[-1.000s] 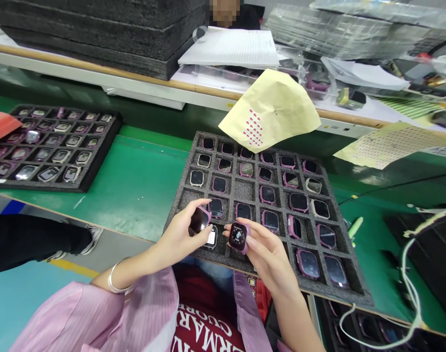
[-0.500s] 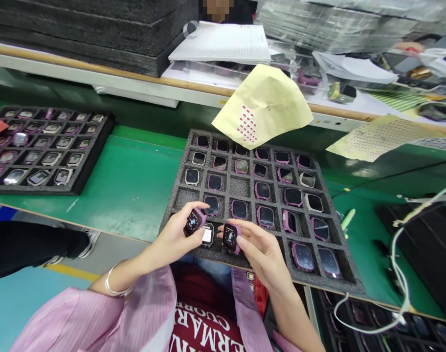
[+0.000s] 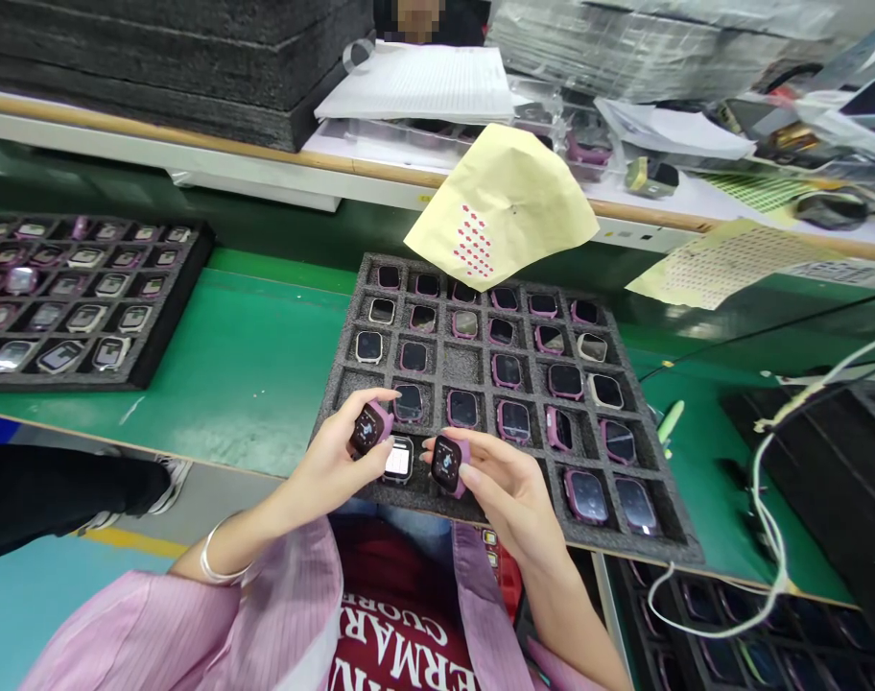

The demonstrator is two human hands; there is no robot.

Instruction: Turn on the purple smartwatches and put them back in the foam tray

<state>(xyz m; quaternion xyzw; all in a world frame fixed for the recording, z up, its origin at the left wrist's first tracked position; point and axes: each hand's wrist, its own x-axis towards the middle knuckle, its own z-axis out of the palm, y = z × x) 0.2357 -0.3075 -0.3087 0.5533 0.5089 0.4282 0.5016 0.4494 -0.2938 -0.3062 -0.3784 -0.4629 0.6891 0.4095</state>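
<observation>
My left hand (image 3: 331,470) is closed around the sides of a purple smartwatch case (image 3: 369,427) with a lit, dark screen. In my right hand (image 3: 506,489) a second purple smartwatch case (image 3: 448,463) is gripped between thumb and fingers, its screen also lit. Both are held above the near edge of a dark foam tray (image 3: 466,365). Between the hands, a watch with a white lit screen (image 3: 399,461) lies in a near compartment. Many other watch cases, mostly purple with dark screens, fill the tray, including one (image 3: 462,408) just beyond my right hand.
Another foam tray of watches (image 3: 146,355) sits on the green table (image 3: 243,336) at left, a third (image 3: 740,662) lower right. A yellow sticker sheet (image 3: 509,211) hangs from the shelf over the tray's far edge. A white cable (image 3: 775,518) loops at right. Someone is partly visible behind the shelf.
The view has shifted slightly, so the scene sits a little further left. Both hands keep the same watches in nearly the same place above the tray.
</observation>
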